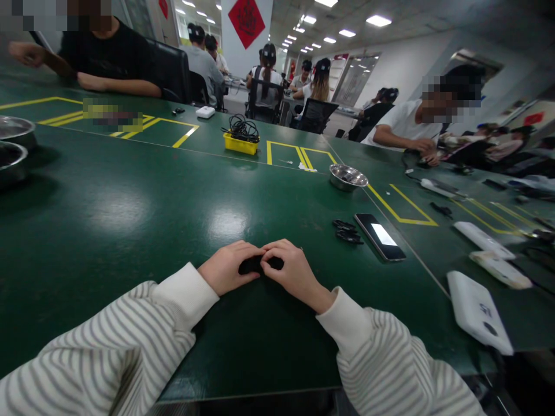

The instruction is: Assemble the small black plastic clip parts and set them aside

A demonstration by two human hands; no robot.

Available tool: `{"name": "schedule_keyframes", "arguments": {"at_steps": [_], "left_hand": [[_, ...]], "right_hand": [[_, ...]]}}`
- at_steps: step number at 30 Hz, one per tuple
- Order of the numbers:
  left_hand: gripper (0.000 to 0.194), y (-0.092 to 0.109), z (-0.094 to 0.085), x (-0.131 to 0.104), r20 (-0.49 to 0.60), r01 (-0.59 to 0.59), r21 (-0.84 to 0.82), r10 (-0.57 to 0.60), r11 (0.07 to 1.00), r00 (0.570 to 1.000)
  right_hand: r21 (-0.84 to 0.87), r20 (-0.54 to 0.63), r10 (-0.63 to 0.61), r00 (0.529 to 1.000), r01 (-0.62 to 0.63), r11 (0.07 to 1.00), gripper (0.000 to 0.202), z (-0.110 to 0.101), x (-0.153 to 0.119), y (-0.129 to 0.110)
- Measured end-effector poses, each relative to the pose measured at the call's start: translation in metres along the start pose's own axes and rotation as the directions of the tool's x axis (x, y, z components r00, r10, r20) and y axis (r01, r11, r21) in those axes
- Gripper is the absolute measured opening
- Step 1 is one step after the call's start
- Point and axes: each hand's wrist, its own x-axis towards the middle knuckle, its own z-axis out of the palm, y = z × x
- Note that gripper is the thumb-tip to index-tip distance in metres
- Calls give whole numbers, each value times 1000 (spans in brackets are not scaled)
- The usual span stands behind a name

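Note:
My left hand (229, 266) curls around a small black object (249, 265) just above the green table (173, 219). Most of that object is hidden by the fingers, so its kind cannot be made out. My right hand (292, 268) meets it from the other side, thumb and forefinger pinched at the object's right end. The fingertips of both hands touch or nearly touch. To the right of my hands lie several black bundled cables (347, 231), beside a phone (380, 237) with a lit screen.
Ahead stand a yellow bin (241, 144) of black cables and a metal bowl (348, 177). More metal bowls (15, 164) sit at the left edge. White devices (479, 312) lie to the right. Two people sit across the table; one co-worker's hands (422, 149) handle something dark.

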Motion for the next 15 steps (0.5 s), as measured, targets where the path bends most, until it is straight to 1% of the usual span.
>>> {"name": "schedule_keyframes", "arguments": {"at_steps": [6, 12, 15], "left_hand": [[33, 0, 0, 1, 3, -16, 21, 16, 1000, 1000], [35, 0, 0, -3, -74, -156, 49, 160, 986, 984], [34, 0, 0, -4, -103, -199, 58, 204, 978, 974]], "right_hand": [[-7, 17, -6, 1000, 6, 1000, 6, -1, 0, 0], [33, -7, -27, 1000, 27, 999, 6, -6, 0, 0], [59, -18, -52, 998, 53, 997, 6, -7, -1, 0]]}}
